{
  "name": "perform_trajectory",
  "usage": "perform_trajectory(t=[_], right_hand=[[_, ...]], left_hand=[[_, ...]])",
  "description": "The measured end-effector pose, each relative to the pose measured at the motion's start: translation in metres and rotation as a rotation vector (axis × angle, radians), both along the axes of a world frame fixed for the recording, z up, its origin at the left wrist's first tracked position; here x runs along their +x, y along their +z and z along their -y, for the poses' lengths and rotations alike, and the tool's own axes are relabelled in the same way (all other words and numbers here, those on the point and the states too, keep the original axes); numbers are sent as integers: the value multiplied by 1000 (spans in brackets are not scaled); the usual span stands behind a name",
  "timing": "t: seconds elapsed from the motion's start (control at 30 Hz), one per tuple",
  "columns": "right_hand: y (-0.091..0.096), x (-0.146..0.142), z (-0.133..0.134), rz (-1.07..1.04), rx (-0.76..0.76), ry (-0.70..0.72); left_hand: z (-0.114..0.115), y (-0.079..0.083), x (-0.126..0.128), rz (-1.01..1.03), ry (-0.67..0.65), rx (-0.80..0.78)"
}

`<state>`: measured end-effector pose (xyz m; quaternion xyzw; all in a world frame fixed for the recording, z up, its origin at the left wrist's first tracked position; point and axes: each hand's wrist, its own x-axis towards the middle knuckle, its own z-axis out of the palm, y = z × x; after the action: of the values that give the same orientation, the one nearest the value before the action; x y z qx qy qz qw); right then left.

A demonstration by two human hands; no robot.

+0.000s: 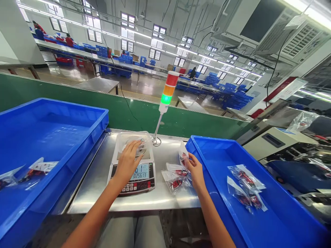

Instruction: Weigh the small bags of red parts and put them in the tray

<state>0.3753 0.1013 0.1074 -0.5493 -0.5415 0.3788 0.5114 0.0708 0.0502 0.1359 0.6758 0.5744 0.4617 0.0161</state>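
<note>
Left hand: the left hand (129,158) reached over the scale with its palm down and fingertips at a clear packet (142,140) on the pan; whether the fingers gripped it or only rested there, I could not tell.
Right hand: the right hand (194,169) pinched a white-backed packet (183,155) between thumb and fingers, holding it tilted above the right part of the table, beside the near wall of the right tray.
Loose packets: just below that hand, two clear packets (176,182) with red and dark pieces inside lay overlapping on the metal.
Scale: the scale (151,156) stood left of these packets, its display (142,173) lit and partly covered by the left hand.
Table: the metal table (90,198) carried the scale between two blue trays.
Right tray: the right tray (258,229) held a small cluster of bagged red pieces (245,177).
Left tray: the left tray (59,129) held more bagged pieces (42,167) toward its near side.
Signal tower: behind the scale, a signal tower (169,90) leaned in view, its green section glowing under orange and red.
Partition: a green partition (199,125) ran behind everything on the table.
Machine: a pale machine (278,141) stood beyond the right tray.
Far room: people in the distance sat along benches stacked with blue crates (213,79).
</note>
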Motion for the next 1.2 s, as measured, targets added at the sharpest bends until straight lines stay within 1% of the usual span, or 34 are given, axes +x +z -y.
perform_trajectory(t=[0.07,0.1,0.17,0.23,0.33,0.4,0.43,0.5,0.53,0.57,0.63,0.67,0.73,0.77,0.83,0.9,0.93,1.0,1.07,1.1,1.13,1.2], right_hand=[[15,-12,2,-30,30,45],[24,-20,1,-17,55,83],[41,-43,-5,47,108,182],[57,-72,-15,145,163,272],[72,-119,-32,383,277,345],[75,-148,-42,591,342,376],[75,-160,-45,686,363,387],[72,-179,-48,832,394,417],[70,-184,-48,875,414,433],[68,-187,-48,892,443,446],[63,-182,-47,857,515,449],[60,-174,-46,818,546,427],[53,-149,-44,742,566,346],[48,-132,-42,725,549,305],[32,-93,-33,742,471,247],[10,-51,-17,820,347,238],[-3,-32,-6,877,259,258],[-28,-1,17,999,52,361],[-50,19,39,1097,-100,486],[-57,25,47,1126,-125,521],[-64,29,53,1140,-119,524],[-70,31,57,1120,-61,462]], left_hand=[[-18,8,-2,78,47,-11],[-25,15,-5,108,89,-4],[-32,35,-17,160,207,34],[-27,58,-36,226,346,93],[-2,89,-71,289,535,205],[23,99,-95,243,668,220],[36,101,-107,208,754,192],[62,98,-127,131,905,74],[73,94,-136,91,947,11],[84,90,-143,52,959,-41],[98,80,-151,-20,910,-93],[102,75,-152,-42,879,-82],[102,67,-147,-47,826,-34],[99,64,-141,-41,787,-9],[89,60,-125,-38,657,19],[76,56,-105,-35,479,15],[69,55,-94,-29,398,14],[56,50,-74,-23,256,2],[46,43,-57,-24,153,-11],[42,39,-50,-28,112,-16],[39,35,-43,-32,80,-17],[35,28,-32,-42,35,-15]])
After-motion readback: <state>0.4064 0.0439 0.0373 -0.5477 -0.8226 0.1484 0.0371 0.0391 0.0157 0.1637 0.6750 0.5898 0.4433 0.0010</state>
